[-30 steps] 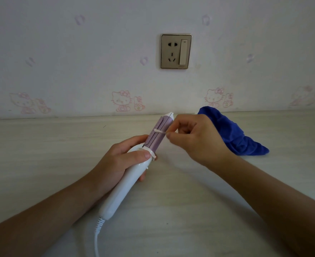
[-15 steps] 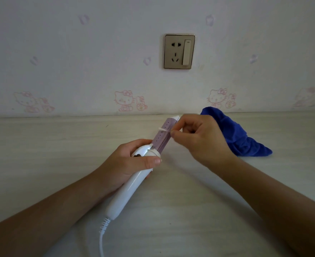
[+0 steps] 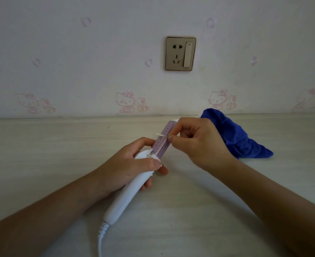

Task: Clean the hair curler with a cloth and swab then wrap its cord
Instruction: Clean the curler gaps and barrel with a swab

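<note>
Head view: the left hand [image 3: 128, 164] curls its fingers [image 3: 149, 162] round the white handle of the hair curler [image 3: 127, 193] over the middle of the counter [image 3: 41, 154]. The right hand [image 3: 197, 143] pinches a swab [image 3: 160, 134] across the purple barrel. The blue cloth [image 3: 234, 138] lies crumpled near the back edge, and the cord [image 3: 100, 238] trails toward the front edge.

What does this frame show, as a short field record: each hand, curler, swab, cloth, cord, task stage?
left hand: holds the hair curler by its white handle, purple barrel pointing toward the wall
right hand: pinches the swab
swab: lies across the purple barrel, its tip sticking out on the left
cloth: blue, bunched on the table behind the right hand, untouched
cord: unwrapped, runs off the bottom edge
stage: swab cleaning; cord wrap not yet done
</note>
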Demonstrator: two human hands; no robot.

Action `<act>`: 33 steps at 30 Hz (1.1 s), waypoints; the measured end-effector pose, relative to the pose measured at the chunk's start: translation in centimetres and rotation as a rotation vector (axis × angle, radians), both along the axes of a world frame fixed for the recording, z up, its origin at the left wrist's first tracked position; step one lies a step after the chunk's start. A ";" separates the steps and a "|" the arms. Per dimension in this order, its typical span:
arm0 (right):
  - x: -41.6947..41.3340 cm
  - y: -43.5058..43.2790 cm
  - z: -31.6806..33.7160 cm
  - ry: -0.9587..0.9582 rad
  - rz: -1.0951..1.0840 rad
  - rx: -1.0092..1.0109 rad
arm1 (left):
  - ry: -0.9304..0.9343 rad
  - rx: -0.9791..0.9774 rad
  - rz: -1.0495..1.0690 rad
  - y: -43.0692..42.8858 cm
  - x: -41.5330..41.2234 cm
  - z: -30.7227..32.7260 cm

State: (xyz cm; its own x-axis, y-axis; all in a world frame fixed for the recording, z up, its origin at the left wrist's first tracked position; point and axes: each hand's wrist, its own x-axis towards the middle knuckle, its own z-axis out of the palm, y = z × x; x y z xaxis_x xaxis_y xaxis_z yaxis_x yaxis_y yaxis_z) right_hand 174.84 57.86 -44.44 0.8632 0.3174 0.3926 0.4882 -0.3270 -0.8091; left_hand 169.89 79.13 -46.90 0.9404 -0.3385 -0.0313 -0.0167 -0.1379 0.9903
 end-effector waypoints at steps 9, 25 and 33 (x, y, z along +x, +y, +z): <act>0.8 -0.5 0.5 -0.026 -0.136 0.081 | -0.008 -0.060 0.025 0.5 0.4 -0.4; -0.6 0.5 -0.3 -0.007 0.058 -0.048 | -0.049 -0.109 0.059 0.0 0.0 0.0; 1.6 -1.1 0.5 -0.061 -0.261 0.081 | -0.031 -0.116 0.068 -0.1 -0.6 -0.2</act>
State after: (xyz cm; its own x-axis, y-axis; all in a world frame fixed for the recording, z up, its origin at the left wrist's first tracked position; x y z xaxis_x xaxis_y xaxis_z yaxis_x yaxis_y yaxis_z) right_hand 176.44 56.74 -43.94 0.8856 0.0527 0.4615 0.4447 -0.3833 -0.8095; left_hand 169.25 79.00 -47.14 0.9614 -0.2733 0.0334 -0.0416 -0.0243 0.9988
